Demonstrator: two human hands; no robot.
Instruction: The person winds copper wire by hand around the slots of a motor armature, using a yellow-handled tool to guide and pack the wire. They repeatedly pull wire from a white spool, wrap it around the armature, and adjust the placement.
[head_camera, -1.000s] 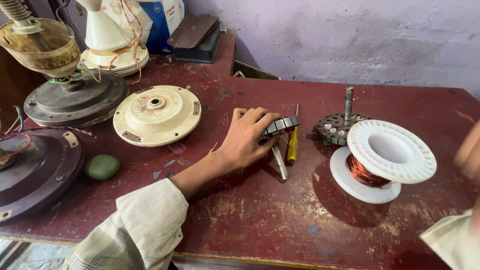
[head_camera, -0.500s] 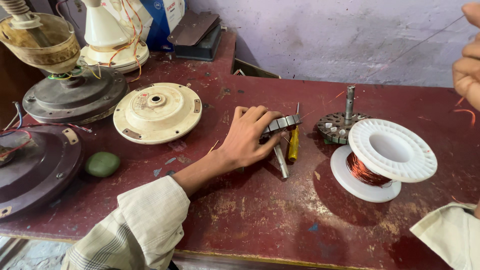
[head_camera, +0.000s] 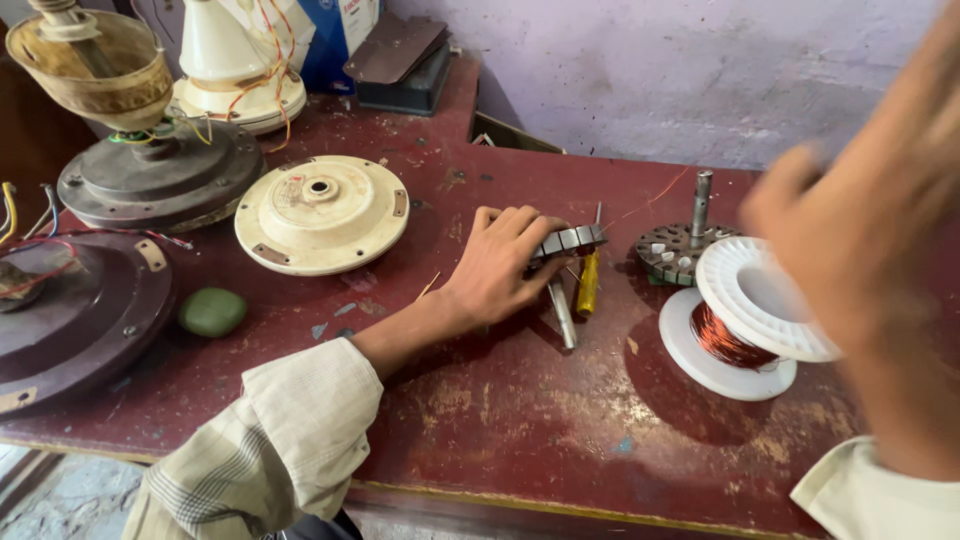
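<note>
My left hand (head_camera: 500, 265) rests on the dark red table (head_camera: 520, 420), its fingers closed over a small segmented metal piece (head_camera: 572, 240). A thin copper wire (head_camera: 650, 203) runs from that piece up and to the right, toward my right hand (head_camera: 860, 200). That hand is raised close to the camera and blurred, with curled fingers that seem pinched on the wire. Just right of my left hand lie a yellow-handled screwdriver (head_camera: 588, 283) and a short metal rod (head_camera: 563, 315).
A round stator with an upright shaft (head_camera: 680, 250) stands beside a white spool of copper wire (head_camera: 745, 320). A cream fan cover (head_camera: 322, 213), a green lump (head_camera: 212, 312), dark fan housings (head_camera: 80, 320) and a grey motor (head_camera: 160, 185) fill the left. Boxes (head_camera: 405, 70) sit at the back.
My right hand rose from the right edge up and toward the camera, and now looms large and blurred. My left hand stayed on the metal piece.
</note>
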